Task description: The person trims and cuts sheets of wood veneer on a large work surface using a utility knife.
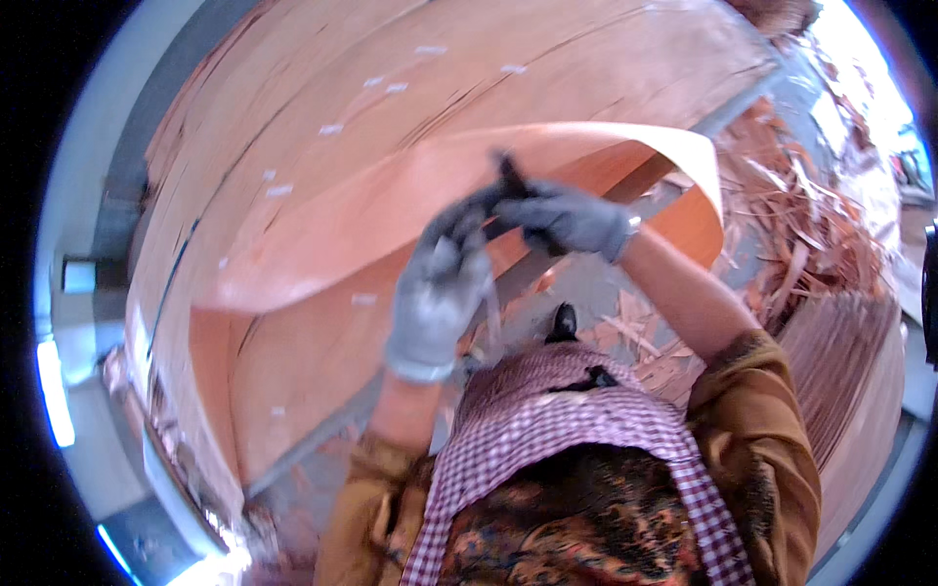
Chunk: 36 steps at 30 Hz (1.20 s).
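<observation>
On the veneer stack (547, 68), a curled sheet (342, 244) is bowed, apparently by springiness; beside it, left grip (442, 283) and right grip (576, 217) are held together, half-closed; whether anything is grasped cannot be determined.

No lettering (or number) can be read here.

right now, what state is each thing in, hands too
left hand: gloved, raised; grip too blurred to tell
right hand: gloved, at the left hand's fingers; grip unclear
sheet: bent, curling over at its right end
wood surface: spread out, with dark streaks or splits
scraps: loose, heaped
stack: layered
apron: worn
</observation>
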Motion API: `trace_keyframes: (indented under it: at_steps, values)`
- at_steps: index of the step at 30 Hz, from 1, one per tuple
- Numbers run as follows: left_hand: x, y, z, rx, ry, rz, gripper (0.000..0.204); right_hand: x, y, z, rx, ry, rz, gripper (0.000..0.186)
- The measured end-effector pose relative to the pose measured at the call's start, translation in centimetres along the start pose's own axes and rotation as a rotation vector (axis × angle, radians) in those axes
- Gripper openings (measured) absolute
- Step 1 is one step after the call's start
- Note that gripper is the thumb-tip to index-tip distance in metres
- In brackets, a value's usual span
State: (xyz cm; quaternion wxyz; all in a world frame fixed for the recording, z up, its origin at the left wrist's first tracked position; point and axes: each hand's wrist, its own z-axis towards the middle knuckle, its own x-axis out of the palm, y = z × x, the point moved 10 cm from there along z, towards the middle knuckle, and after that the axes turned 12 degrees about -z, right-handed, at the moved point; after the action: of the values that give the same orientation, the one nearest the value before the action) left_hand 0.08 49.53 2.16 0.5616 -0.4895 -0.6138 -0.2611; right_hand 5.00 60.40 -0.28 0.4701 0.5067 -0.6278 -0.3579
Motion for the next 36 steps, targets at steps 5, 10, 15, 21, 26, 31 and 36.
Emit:
trace_keyframes:
  at_steps: [5,10,15,21,26,31,36]
  values:
    - [0.9,2.4,5.0,0.01,0.096,-0.14,0.049,-0.7,1.5,-3.1,-0.164,-0.055,0.262,0.049]
    - [0.4,3.4,5.9,0.092,-0.061,0.093,0.049,-2.7,-1.1,-3.8,-0.084,-0.149,0.107,0.037]
    - [0.9,2.6,5.9,0.145,0.023,0.402,0.047,-2.7,-2.5,-4.3,0.06,-0.156,-0.078,0.021]
    - [3.9,1.0,3.2,0.673,0.242,2.303,0.071,-5.6,-4.7,-9.9,0.041,-0.205,-0.115,0.021]
    - [2.8,-1.0,4.4,1.058,0.325,2.653,0.065,-5.6,-4.3,-18.6,0.002,-0.23,0.01,0.022]
    - [5.6,-2.9,6.9,1.024,0.534,2.468,0.054,-2.6,-4.2,-28.1,0.221,-0.277,-0.044,0.022]
    - [10.6,-4.4,6.6,1.154,0.565,2.384,0.052,5.0,-16.8,-27.3,0.464,-0.31,0.014,0.031]
